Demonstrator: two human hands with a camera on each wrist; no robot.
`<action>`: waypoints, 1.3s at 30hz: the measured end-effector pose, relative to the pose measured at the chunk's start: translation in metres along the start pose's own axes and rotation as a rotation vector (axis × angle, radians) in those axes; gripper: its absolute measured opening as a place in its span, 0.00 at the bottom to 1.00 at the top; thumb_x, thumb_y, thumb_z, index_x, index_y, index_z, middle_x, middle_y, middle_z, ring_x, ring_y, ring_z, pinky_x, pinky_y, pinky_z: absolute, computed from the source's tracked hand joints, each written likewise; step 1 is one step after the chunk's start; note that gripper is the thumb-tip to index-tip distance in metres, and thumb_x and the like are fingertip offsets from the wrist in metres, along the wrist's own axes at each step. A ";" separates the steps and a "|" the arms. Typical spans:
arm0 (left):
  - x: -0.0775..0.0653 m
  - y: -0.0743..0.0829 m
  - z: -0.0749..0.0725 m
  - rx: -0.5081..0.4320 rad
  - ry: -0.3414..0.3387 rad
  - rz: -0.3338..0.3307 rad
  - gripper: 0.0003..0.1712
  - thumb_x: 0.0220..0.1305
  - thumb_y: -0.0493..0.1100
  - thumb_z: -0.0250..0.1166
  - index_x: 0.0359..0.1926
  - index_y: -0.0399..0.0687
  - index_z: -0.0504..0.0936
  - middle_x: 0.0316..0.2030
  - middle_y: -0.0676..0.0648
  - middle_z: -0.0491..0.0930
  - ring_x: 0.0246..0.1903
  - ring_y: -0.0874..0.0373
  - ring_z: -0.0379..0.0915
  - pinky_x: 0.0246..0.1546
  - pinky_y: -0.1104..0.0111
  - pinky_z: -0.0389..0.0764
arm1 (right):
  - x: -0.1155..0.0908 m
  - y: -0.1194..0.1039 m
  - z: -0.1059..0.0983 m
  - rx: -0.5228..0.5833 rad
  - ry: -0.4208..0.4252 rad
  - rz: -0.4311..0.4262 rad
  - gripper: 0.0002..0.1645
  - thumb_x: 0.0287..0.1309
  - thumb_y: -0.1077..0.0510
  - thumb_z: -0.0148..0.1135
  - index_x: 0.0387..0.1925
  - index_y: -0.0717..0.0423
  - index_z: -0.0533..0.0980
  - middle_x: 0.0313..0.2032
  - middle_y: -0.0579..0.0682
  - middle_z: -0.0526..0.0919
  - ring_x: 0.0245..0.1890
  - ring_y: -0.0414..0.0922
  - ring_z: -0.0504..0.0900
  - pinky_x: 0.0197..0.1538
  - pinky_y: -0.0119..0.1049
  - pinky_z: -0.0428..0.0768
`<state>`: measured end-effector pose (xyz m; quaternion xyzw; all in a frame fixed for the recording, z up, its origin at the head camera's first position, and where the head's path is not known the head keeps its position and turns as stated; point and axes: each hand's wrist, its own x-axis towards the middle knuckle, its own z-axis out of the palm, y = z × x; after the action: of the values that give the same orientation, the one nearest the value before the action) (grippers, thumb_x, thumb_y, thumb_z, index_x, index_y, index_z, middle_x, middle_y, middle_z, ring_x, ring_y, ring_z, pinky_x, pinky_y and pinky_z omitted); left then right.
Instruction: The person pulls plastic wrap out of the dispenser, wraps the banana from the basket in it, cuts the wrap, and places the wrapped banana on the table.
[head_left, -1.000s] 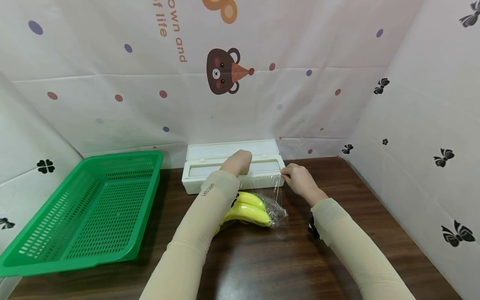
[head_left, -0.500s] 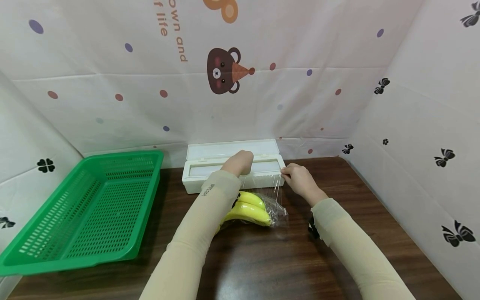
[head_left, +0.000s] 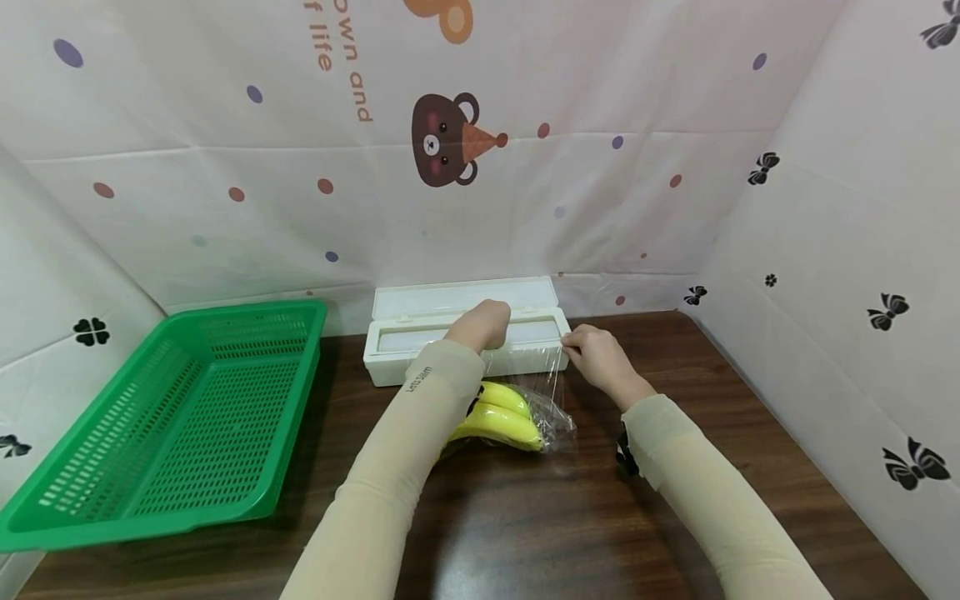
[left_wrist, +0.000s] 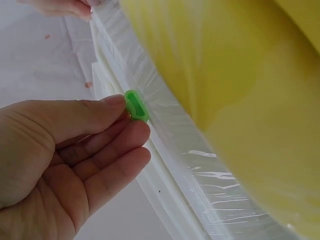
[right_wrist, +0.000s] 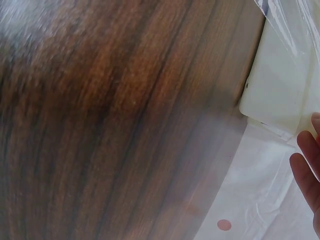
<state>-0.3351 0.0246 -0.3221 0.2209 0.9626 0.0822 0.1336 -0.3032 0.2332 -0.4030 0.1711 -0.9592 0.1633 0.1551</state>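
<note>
A white cling film dispenser (head_left: 390, 368) stands against the back wall, its lid (head_left: 465, 296) raised. My left hand (head_left: 483, 323) reaches over its front edge. In the left wrist view, thumb and forefinger pinch a small green slide cutter (left_wrist: 136, 106) at the film's edge along the dispenser. My right hand (head_left: 600, 360) grips the dispenser's right front corner between thumb and fingers. Clear cling film (head_left: 555, 417) runs from the dispenser down over yellow bananas (head_left: 498, 425) lying in front. The left forearm hides part of the bananas.
A green plastic basket (head_left: 288, 433) with slotted sides stands on the left of the dark wooden table (head_left: 540, 525). A printed wall covering (head_left: 600, 225) rises right behind the dispenser, and another side wall (head_left: 825, 333) bounds the right.
My left hand has slid slightly to the right along the dispenser's front edge. The right hand stays at the corner, and the bananas have not moved.
</note>
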 end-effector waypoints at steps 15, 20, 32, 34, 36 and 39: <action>0.003 0.005 0.000 0.001 -0.006 0.008 0.13 0.68 0.30 0.47 0.38 0.41 0.79 0.36 0.44 0.78 0.29 0.57 0.68 0.35 0.67 0.74 | -0.001 0.000 -0.001 0.009 0.007 0.006 0.14 0.59 0.60 0.62 0.46 0.61 0.81 0.40 0.57 0.82 0.37 0.52 0.82 0.40 0.45 0.80; 0.003 0.008 0.000 0.010 -0.007 0.005 0.12 0.68 0.30 0.48 0.39 0.41 0.79 0.37 0.45 0.78 0.30 0.57 0.68 0.35 0.67 0.73 | -0.001 0.001 -0.001 0.008 0.010 0.008 0.14 0.59 0.61 0.62 0.46 0.61 0.82 0.40 0.56 0.82 0.38 0.52 0.82 0.41 0.45 0.80; 0.004 0.011 0.000 -0.003 -0.010 0.006 0.12 0.68 0.30 0.47 0.39 0.42 0.78 0.35 0.45 0.76 0.27 0.57 0.65 0.34 0.67 0.73 | -0.001 0.001 0.000 0.010 0.023 0.004 0.14 0.59 0.61 0.62 0.45 0.61 0.82 0.40 0.56 0.82 0.37 0.52 0.82 0.40 0.45 0.80; 0.004 0.011 0.000 -0.010 -0.008 0.004 0.13 0.68 0.29 0.47 0.39 0.41 0.78 0.36 0.45 0.77 0.29 0.57 0.67 0.36 0.67 0.73 | -0.001 0.001 0.000 0.010 0.024 0.008 0.14 0.59 0.61 0.62 0.45 0.61 0.82 0.39 0.56 0.82 0.37 0.51 0.82 0.40 0.45 0.80; 0.004 0.012 0.000 -0.018 -0.004 0.001 0.13 0.67 0.29 0.47 0.39 0.41 0.78 0.38 0.45 0.77 0.31 0.56 0.69 0.37 0.67 0.74 | -0.001 0.002 0.000 0.007 0.024 0.004 0.14 0.59 0.61 0.62 0.46 0.61 0.82 0.39 0.56 0.82 0.38 0.52 0.82 0.41 0.45 0.80; 0.004 0.014 0.000 -0.025 -0.002 0.000 0.13 0.67 0.28 0.47 0.41 0.40 0.78 0.41 0.44 0.78 0.34 0.56 0.71 0.40 0.67 0.75 | -0.001 0.002 0.001 0.003 0.021 0.005 0.14 0.59 0.61 0.61 0.46 0.61 0.82 0.39 0.56 0.82 0.38 0.52 0.82 0.41 0.45 0.80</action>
<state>-0.3333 0.0386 -0.3206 0.2194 0.9613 0.0942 0.1376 -0.3033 0.2348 -0.4044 0.1675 -0.9576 0.1669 0.1644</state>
